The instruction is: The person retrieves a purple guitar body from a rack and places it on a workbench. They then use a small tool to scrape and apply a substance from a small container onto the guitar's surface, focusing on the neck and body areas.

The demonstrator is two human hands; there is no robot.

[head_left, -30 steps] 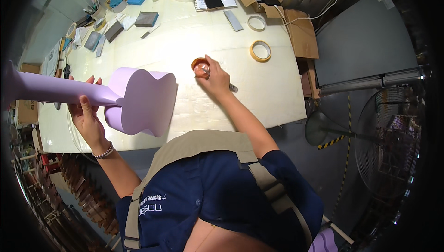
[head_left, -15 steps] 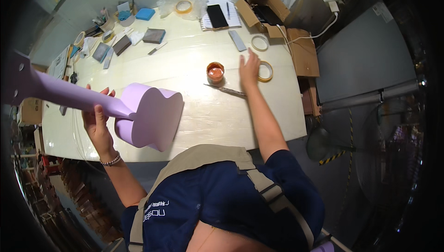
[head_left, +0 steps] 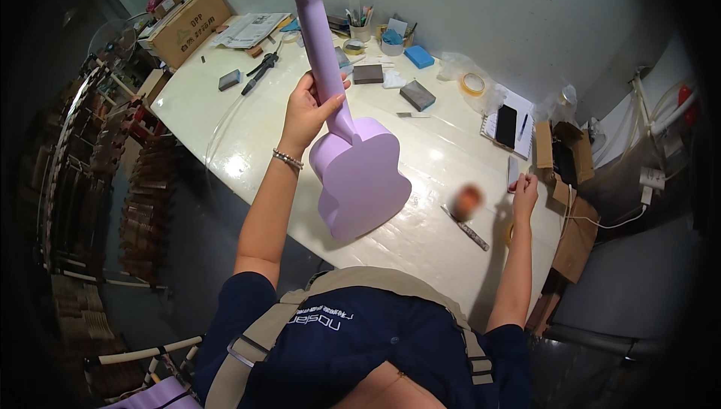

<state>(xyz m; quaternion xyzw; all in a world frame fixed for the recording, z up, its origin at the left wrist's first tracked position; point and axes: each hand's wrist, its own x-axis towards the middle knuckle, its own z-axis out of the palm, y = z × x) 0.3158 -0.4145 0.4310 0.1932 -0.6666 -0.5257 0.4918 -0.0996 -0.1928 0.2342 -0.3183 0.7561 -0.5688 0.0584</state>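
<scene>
My left hand [head_left: 306, 116] is wrapped round the neck of a lilac ukulele body [head_left: 364, 176], just above where the neck meets the body. Its smooth back faces me. The headstock, with holes in it, points away at the top edge. Over on the right, my right hand [head_left: 524, 190] has its fingers curled together beside the near end of a grey flat strip [head_left: 513, 169]; what they hold, if anything, is hidden. A blurred jar of orange-brown stuff [head_left: 469, 200] stands left of that hand, a thin mottled stick [head_left: 467, 230] lying next to it.
A yellow tape roll [head_left: 509, 234] shows partly behind my right forearm. Farther back lie a phone [head_left: 505, 125] on a notebook, an open cardboard box [head_left: 559, 155], sanding blocks [head_left: 417, 96] and a blue pad [head_left: 419, 56]. An air gun [head_left: 260, 72] with a hose lies at the left.
The view has swung left. The ukulele has turned from lying sideways to neck pointing away. My right hand has moved beside the grey strip, and its fingers have curled in.
</scene>
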